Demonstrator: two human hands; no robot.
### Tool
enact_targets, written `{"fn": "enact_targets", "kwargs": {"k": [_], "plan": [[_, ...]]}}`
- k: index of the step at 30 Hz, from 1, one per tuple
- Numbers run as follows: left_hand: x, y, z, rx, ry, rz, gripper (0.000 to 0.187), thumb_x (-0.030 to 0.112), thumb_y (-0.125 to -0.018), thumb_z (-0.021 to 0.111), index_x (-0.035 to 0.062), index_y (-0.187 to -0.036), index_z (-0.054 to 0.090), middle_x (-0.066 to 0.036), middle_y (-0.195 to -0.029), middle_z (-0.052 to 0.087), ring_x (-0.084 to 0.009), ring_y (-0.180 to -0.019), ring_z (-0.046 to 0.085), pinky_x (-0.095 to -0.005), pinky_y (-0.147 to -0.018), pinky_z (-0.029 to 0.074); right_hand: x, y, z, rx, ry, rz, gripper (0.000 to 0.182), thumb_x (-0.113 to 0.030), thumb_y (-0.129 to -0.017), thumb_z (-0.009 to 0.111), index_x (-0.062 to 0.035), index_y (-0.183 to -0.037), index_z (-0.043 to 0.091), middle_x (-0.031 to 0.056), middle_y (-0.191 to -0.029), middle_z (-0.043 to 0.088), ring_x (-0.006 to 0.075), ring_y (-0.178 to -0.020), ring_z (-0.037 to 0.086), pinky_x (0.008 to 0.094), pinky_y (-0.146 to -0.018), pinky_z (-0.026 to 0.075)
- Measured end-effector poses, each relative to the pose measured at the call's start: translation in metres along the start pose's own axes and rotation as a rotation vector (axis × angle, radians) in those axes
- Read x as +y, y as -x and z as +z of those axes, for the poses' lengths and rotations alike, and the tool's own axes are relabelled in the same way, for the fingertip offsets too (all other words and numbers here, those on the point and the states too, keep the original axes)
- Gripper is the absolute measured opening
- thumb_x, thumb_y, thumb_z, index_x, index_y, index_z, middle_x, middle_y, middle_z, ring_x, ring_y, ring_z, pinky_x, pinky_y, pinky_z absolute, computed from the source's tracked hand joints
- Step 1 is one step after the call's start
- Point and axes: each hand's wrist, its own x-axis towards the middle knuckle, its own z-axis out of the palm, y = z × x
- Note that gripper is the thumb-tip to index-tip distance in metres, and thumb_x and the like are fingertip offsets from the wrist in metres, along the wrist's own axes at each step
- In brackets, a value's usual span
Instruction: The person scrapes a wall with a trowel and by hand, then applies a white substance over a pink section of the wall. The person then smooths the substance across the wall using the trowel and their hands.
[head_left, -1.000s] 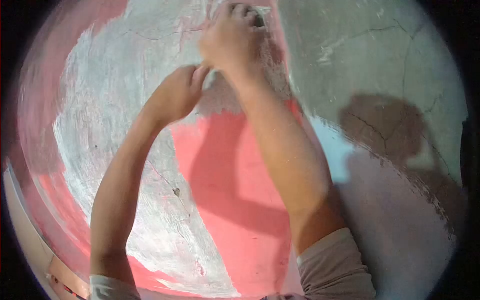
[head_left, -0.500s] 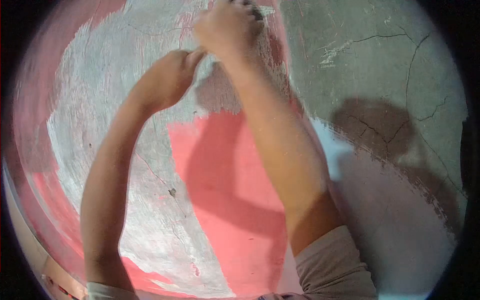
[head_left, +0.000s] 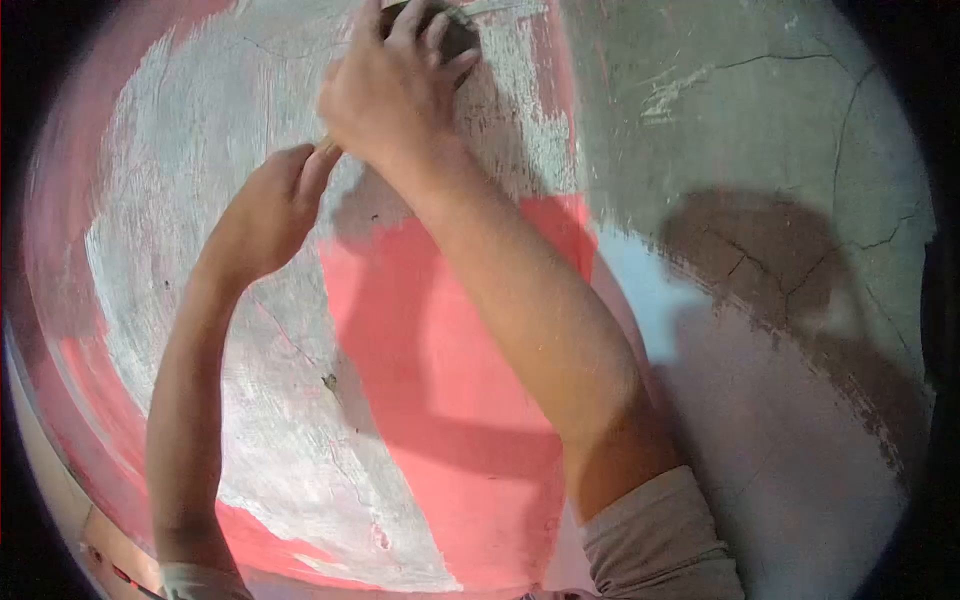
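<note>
Fingers [head_left: 425, 35] press dark scraper [head_left: 455, 40] on flaking wall [head_left: 200, 150].

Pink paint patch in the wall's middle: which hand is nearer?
Left. The left hand sits just up-left of the pink paint patch, close to its top edge. The right hand is higher, pressing a dark tool on scraped plaster.

One view only, from a camera worn on the head. It faces forward at a wall [head_left: 760, 120], close up, with the surface filling the whole field. Both forearms enter from the bottom edge and reach up to the top centre, where the right hand [head_left: 395, 95] and left hand [head_left: 265, 210] sit near the frame's upper limit. Fisheye lens: dark rounded corners, curved edges. No second view shares the scene.
</note>
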Motion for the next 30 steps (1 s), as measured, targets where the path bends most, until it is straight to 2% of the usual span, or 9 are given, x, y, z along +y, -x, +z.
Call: {"fn": "enact_targets", "kwargs": {"k": [5,8,10,14,19,22,24,27,30], "plan": [[0.033,-0.052,0.009,0.047,-0.023,0.247,0.054,0.037,-0.112,0.045,-0.0116,-0.107,0.068,-0.034,-0.092,0.069,-0.0551,-0.088,0.065,-0.0527,-0.081,0.052,0.051,-0.046,-0.006,0.026,-0.180,0.090,0.054,-0.030,-0.101,0.054,-0.0018,-0.147,0.055,0.0388,-0.155,0.041,0.0600,-0.145,0.038,0.0801,-0.107,0.036],[0.004,-0.022,-0.006,-0.044,0.063,0.025,0.058,0.046,-0.114,0.041,-0.0067,-0.102,0.063,-0.003,-0.070,0.049,-0.0138,-0.055,0.047,-0.0334,-0.049,0.043,0.012,-0.021,-0.003,-0.042,0.039,0.084,0.051,-0.028,-0.103,0.050,-0.0044,-0.147,0.056,0.0429,-0.158,0.034,0.0643,-0.144,0.035,0.0837,-0.108,0.031],[-0.004,-0.017,0.001,-0.009,0.095,0.038,0.059,0.048,-0.114,0.040,-0.0050,-0.099,0.062,-0.003,-0.070,0.048,-0.0129,-0.054,0.046,-0.0325,-0.048,0.043,-0.004,-0.003,0.017,0.096,0.243,0.040,0.047,-0.028,-0.103,0.048,-0.0051,-0.142,0.059,0.0434,-0.156,0.035,0.0651,-0.143,0.036,0.0844,-0.107,0.031],[0.019,-0.057,0.017,-0.023,0.059,0.156,0.059,0.050,-0.114,0.039,-0.0018,-0.096,0.062,-0.001,-0.068,0.049,-0.0103,-0.048,0.044,-0.0307,-0.044,0.039,0.052,-0.040,-0.027,-0.082,-0.131,0.117,0.045,-0.032,-0.101,0.053,-0.0073,-0.137,0.065,0.0318,-0.149,0.051,0.0564,-0.140,0.046,0.0756,-0.104,0.043],[0.006,-0.027,-0.010,-0.113,0.138,-0.008,0.060,0.050,-0.113,0.041,-0.0025,-0.096,0.063,-0.002,-0.067,0.051,-0.0123,-0.047,0.045,-0.0305,-0.042,0.040,0.005,-0.026,-0.010,-0.217,0.060,0.118,0.052,-0.032,-0.102,0.052,-0.0011,-0.144,0.055,0.0481,-0.151,0.035,0.0669,-0.139,0.039,0.0819,-0.111,0.030],[-0.011,-0.028,0.012,-0.020,0.132,0.122,0.059,0.051,-0.113,0.040,-0.0001,-0.092,0.061,-0.001,-0.064,0.049,-0.0117,-0.048,0.043,-0.0304,-0.043,0.040,0.023,-0.011,0.004,0.059,0.036,-0.030,0.045,-0.033,-0.103,0.051,-0.0027,-0.136,0.062,0.0404,-0.144,0.049,0.0604,-0.135,0.047,0.0734,-0.110,0.037],[0.011,-0.054,0.019,-0.035,0.072,0.172,0.059,0.050,-0.113,0.040,0.0007,-0.090,0.061,0.000,-0.064,0.047,-0.0107,-0.048,0.041,-0.0304,-0.043,0.040,0.049,-0.035,-0.021,-0.054,-0.042,0.057,0.042,-0.032,-0.103,0.053,-0.0025,-0.130,0.067,0.0331,-0.133,0.060,0.0560,-0.129,0.053,0.0644,-0.108,0.043],[0.025,-0.047,0.001,-0.141,0.105,0.026,0.059,0.049,-0.114,0.040,-0.0005,-0.091,0.062,0.001,-0.064,0.046,-0.0103,-0.048,0.043,-0.0306,-0.041,0.039,0.036,-0.042,-0.044,-0.231,-0.089,0.092,0.045,-0.030,-0.102,0.053,0.0018,-0.132,0.064,0.0409,-0.140,0.054,0.0588,-0.133,0.050,0.0636,-0.112,0.042],[0.001,-0.011,-0.011,-0.151,0.114,-0.076,0.058,0.050,-0.112,0.042,-0.0013,-0.093,0.063,0.000,-0.063,0.046,-0.0099,-0.047,0.045,-0.0299,-0.041,0.039,0.019,-0.007,0.012,0.138,0.128,0.007,0.045,-0.030,-0.102,0.052,0.0025,-0.131,0.064,0.0437,-0.138,0.054,0.0600,-0.130,0.052,0.0636,-0.110,0.044]]}}
